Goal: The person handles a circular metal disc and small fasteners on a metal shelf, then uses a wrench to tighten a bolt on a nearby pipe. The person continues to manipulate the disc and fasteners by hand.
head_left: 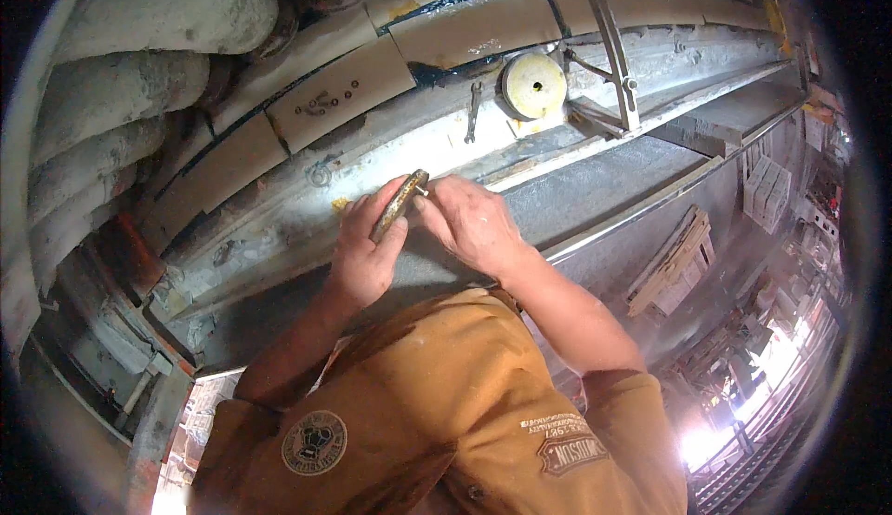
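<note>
In my left hand (365, 250) is a narrow, worn, brownish-gold metal piece (398, 208), held up on edge between thumb and fingers. My right hand (476, 225) is closed at the piece's upper end, thumb and fingertips pinched together. A small pale pin or bolt (422, 191) shows at those fingertips; its far end is hidden. Beyond my hands, on a dusty white ledge, lie an open-ended wrench (474, 112) and a round cream-yellow disc (550, 87) with a dark centre hole. Several small rings or nuts (316, 106) rest on a cardboard panel to the left.
Thick dusty pipes or rolls (167, 13) crowd the upper left. A metal bracket (613, 50) rises beside the disc. Below the ledge runs a grey metal surface (604, 185). Stacked boards (674, 264) stand lower right, and bright light glares beyond them.
</note>
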### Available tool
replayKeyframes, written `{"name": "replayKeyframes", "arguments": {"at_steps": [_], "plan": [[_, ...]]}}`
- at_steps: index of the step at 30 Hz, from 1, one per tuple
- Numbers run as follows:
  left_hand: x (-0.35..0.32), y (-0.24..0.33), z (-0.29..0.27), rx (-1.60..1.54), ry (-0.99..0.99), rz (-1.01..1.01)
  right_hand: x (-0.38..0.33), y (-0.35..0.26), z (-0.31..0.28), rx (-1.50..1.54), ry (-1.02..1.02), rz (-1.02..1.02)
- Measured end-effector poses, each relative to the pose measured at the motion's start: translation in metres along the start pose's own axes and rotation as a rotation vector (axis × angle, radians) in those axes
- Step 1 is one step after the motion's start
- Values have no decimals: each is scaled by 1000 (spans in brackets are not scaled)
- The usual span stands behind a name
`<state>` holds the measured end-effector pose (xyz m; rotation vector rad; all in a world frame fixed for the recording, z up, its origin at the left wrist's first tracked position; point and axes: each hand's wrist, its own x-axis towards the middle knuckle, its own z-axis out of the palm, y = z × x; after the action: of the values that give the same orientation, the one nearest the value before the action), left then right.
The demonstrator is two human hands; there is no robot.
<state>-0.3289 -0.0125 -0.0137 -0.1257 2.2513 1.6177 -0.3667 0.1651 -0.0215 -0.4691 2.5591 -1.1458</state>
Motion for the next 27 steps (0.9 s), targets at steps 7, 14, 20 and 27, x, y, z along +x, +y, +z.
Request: {"name": "replayKeyframes", "arguments": {"at_steps": [7,14,20,27], "plan": [[-1,-3,1,33,-3,-2,5,-6,-4,-25,16,14],[-3,-10,5,-73,17,-63,-2,-13,4,328,-26,269],[-9,-6,8,-165,77,-95,-3,-24,6,544,-19,467],[-10,-6,10,-278,81,-166,-11,-16,25,861,29,586]]}}
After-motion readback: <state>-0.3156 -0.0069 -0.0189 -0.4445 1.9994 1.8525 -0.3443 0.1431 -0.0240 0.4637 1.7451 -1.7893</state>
